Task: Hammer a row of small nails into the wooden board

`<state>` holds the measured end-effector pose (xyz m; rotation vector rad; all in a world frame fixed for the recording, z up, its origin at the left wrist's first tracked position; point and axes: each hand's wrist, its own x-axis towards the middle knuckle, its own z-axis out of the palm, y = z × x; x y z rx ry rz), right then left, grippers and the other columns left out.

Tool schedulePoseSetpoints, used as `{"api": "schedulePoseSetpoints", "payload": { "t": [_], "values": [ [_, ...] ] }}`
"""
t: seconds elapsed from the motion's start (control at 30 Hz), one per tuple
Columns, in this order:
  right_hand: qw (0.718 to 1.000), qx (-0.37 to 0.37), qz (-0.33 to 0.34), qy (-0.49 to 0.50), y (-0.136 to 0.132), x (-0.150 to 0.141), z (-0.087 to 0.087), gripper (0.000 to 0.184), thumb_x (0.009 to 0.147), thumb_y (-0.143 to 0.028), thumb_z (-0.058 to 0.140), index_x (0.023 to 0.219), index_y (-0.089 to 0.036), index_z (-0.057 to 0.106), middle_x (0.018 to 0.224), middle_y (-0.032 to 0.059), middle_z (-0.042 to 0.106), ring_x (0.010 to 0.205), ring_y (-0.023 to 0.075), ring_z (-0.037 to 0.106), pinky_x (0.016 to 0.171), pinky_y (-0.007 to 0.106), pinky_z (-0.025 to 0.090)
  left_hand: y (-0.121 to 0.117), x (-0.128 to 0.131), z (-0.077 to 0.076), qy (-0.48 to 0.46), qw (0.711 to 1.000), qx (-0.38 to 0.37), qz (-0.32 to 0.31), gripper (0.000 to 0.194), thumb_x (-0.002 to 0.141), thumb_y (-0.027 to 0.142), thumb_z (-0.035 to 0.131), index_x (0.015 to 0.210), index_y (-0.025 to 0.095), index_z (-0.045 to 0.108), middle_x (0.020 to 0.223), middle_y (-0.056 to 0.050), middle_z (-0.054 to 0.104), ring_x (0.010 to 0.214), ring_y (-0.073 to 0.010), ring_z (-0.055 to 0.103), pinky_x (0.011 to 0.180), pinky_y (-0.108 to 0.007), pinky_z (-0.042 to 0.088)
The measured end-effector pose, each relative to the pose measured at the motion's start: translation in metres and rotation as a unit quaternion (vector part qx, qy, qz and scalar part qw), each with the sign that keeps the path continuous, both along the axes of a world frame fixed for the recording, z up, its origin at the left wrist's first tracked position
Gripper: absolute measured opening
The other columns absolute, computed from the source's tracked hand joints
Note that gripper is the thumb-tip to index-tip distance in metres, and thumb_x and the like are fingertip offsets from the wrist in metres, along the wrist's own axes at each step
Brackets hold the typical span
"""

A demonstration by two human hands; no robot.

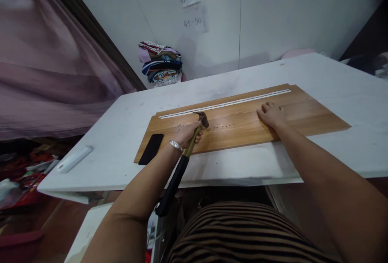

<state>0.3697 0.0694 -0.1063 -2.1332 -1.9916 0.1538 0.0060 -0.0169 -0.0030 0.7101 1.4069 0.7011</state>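
My left hand (187,134) is closed around a claw hammer (178,172), gripping its shaft close under the metal head. The black grip of the hammer points back toward my body, past the table's front edge. Under the head lies a wooden board (242,131), with a row of small nails (222,126) just right of the hammer head. A few loose nails (178,127) lie left of my fingers. My right hand (273,115) rests on the board to the right, palm down with fingers outstretched, holding nothing.
Two thin white strips with a dark line between them, perhaps a ruler (224,104), run along the board's far side. A black phone (152,148) lies on its left end. On the white table (109,133) is a pale elongated object (74,159). Folded cloths (162,63) stand behind.
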Motion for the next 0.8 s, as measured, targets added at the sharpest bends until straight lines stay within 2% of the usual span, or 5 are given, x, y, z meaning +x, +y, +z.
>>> {"api": "schedulePoseSetpoints", "payload": {
  "t": [0.2, 0.4, 0.8],
  "values": [
    [1.000, -0.002, -0.003, 0.000, 0.0004, 0.0000, -0.0001, 0.048, 0.106, -0.044, 0.034, 0.122, -0.020, 0.072, 0.141, 0.0198, 0.066, 0.140, 0.0351, 0.051, 0.114, 0.055, 0.039, -0.0016, 0.0021, -0.0019, 0.016, 1.000, 0.000, -0.003, 0.037, 0.112, 0.036, 0.042, 0.087, 0.015, 0.061, 0.056, 0.003, 0.049, 0.038, -0.0059, 0.037, 0.037, -0.015, 0.030],
    [1.000, 0.001, -0.003, -0.005, 0.0009, 0.0008, -0.0014, 0.047, 0.106, -0.045, 0.034, 0.120, -0.020, 0.071, 0.140, 0.0196, 0.066, 0.139, 0.0344, 0.052, 0.113, 0.054, 0.040, -0.0017, 0.0005, -0.0067, 0.010, 1.000, 0.004, -0.003, 0.035, 0.109, 0.036, 0.048, 0.086, 0.015, 0.062, 0.057, 0.002, 0.050, 0.038, -0.0061, 0.039, 0.037, -0.015, 0.031],
    [1.000, 0.000, -0.001, -0.002, 0.0022, 0.0023, -0.0022, 0.045, 0.105, -0.045, 0.035, 0.119, -0.021, 0.072, 0.140, 0.0188, 0.066, 0.141, 0.0344, 0.052, 0.113, 0.054, 0.039, 0.0008, -0.0008, -0.0034, 0.000, 1.000, 0.000, -0.003, 0.031, 0.108, 0.038, 0.052, 0.089, 0.015, 0.062, 0.056, 0.003, 0.050, 0.038, -0.0065, 0.039, 0.037, -0.016, 0.031]
  ]
}}
